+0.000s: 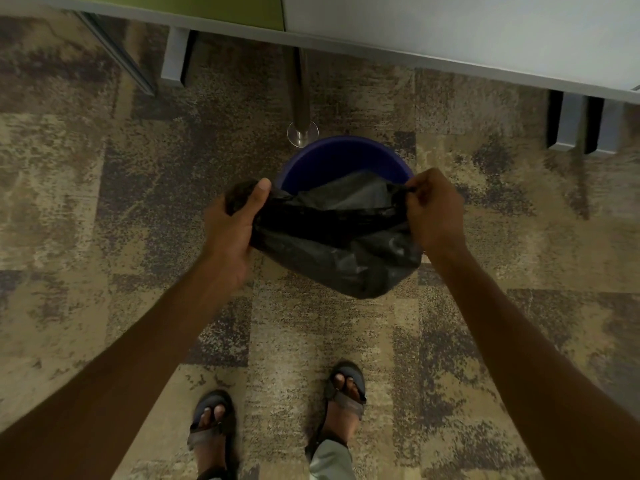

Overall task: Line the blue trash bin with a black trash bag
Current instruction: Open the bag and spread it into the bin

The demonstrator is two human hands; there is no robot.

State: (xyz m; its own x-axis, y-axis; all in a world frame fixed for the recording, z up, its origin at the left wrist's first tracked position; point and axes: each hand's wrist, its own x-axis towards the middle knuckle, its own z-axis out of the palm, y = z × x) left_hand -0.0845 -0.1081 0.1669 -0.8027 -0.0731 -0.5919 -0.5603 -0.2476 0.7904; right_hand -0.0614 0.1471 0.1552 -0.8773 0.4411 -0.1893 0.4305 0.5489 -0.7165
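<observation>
Dim, warm indoor light. Both hands [232, 233] look dark and slightly soft. Desk top [485, 32] beyond them is brightest. Wide-angle bending at edges, carpet [69, 202] grainy.

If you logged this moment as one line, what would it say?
step: opening bag | left hand: gripping black trash bag | right hand: pinching bag edge | blue trash bin: unlined, on carpet

Crinkled glossy plastic bag [332, 244]; mottled rough carpet [104, 202]
</observation>
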